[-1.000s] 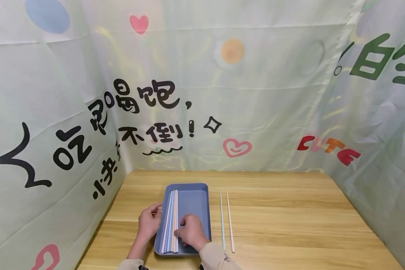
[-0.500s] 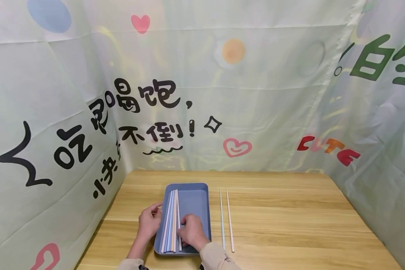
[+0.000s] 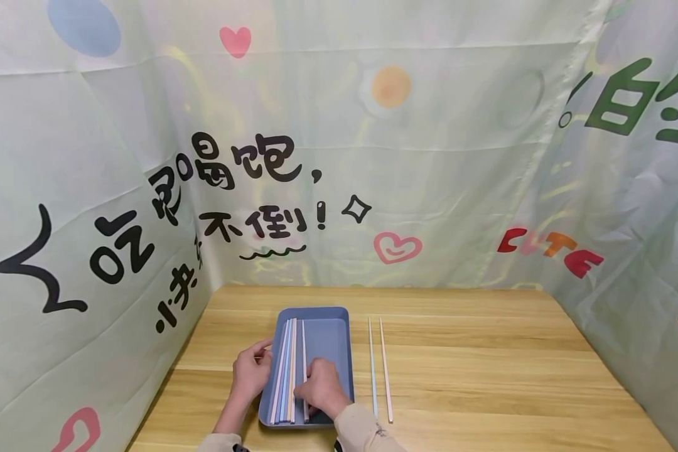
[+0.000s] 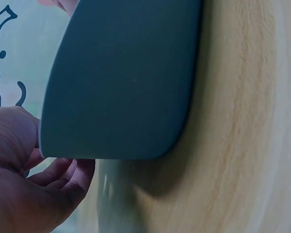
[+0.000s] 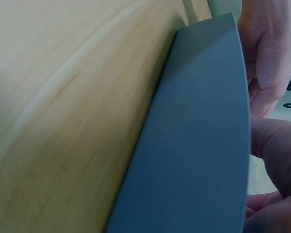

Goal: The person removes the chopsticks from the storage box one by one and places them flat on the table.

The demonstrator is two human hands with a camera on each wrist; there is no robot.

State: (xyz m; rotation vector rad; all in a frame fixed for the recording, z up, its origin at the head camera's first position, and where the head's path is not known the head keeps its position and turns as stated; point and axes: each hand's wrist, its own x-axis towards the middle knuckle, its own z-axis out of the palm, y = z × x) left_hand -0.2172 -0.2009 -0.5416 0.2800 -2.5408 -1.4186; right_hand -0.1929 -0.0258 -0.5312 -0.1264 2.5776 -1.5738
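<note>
Hands (image 3: 323,385), blue tray (image 3: 330,339), pastel chopsticks (image 3: 285,370)

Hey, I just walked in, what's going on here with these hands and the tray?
A person is handling chopsticks in a blue-gray tray. Their left hand rests against the tray's left edge, while their right hand is curled over a single chopstick lying apart from the close group of chopsticks on the tray's left side. Two more, a pale blue chopstick and a pale pink chopstick, lie on the wooden table, to the right of the tray.
</note>
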